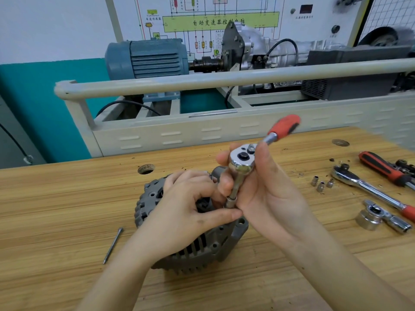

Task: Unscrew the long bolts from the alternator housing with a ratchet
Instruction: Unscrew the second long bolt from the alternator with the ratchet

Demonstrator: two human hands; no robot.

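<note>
- The grey cast-metal alternator housing (190,243) with its ribbed, slotted rim sits on the pale wooden-grain surface (67,198), directly under both hands.
- The left hand (186,212) lies over the top of the housing, its fingers (197,178) curled down onto the casting and its thumb stretched rightward to the foot of the socket.
- The right hand (262,191) grips the chrome ratchet with the red-and-black handle (242,160) round its head; the fingers (224,182) wrap the extension below the head, and the thumb stands up beside it.
- The ratchet's head lies face up just above those fingers, and the blurred handle slants away up and to the right of them.
- A slim chrome extension and socket (232,194) run down from the head, between the two hands, to the housing's top edge; the bolt head beneath is hidden.
- One long thin steel bolt (113,244) lies loose on the surface, left of the left hand and apart from the housing.
- Well to the right of the right hand lie a second, larger chrome ratchet (368,189), three small silver sockets (321,184), a big chrome socket with an adapter (370,217), and a red-and-black tool handle (381,167).
</note>
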